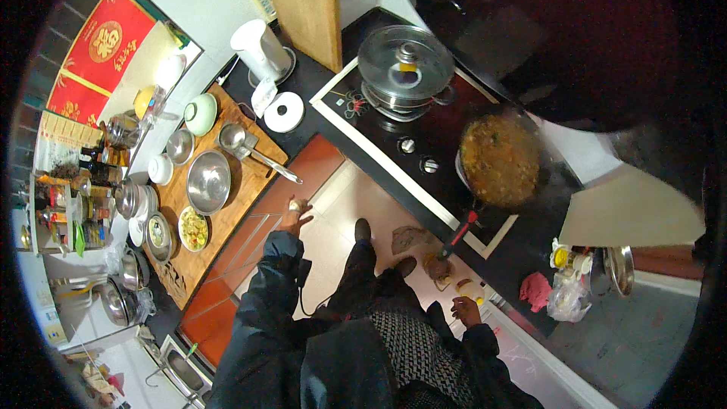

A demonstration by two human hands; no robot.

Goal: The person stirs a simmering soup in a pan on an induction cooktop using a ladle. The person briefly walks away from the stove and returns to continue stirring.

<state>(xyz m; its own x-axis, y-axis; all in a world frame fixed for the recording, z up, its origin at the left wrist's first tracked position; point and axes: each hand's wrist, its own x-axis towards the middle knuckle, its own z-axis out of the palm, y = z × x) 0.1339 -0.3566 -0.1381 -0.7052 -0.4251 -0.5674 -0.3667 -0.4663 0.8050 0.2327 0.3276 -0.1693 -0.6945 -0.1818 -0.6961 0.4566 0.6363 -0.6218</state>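
Observation:
My left hand is over the floor, off the front edge of the wooden cutting board. A small pale roundish thing sits at its fingers, too small to name. The metal ladle on the board has its handle jutting out just above that hand. My right hand hangs low by the cabinet front, fingers loosely curled; whether anything is in it is unclear. Across on the cooktop, a pan of brown stewed food stands with its red-and-black handle reaching over the counter edge.
A glass-lidded pot occupies the other burner. Steel bowls, a green bowl and a plate of chopped food crowd the board. A white kettle stands in the corner. A pink cloth lies beside a plastic bag.

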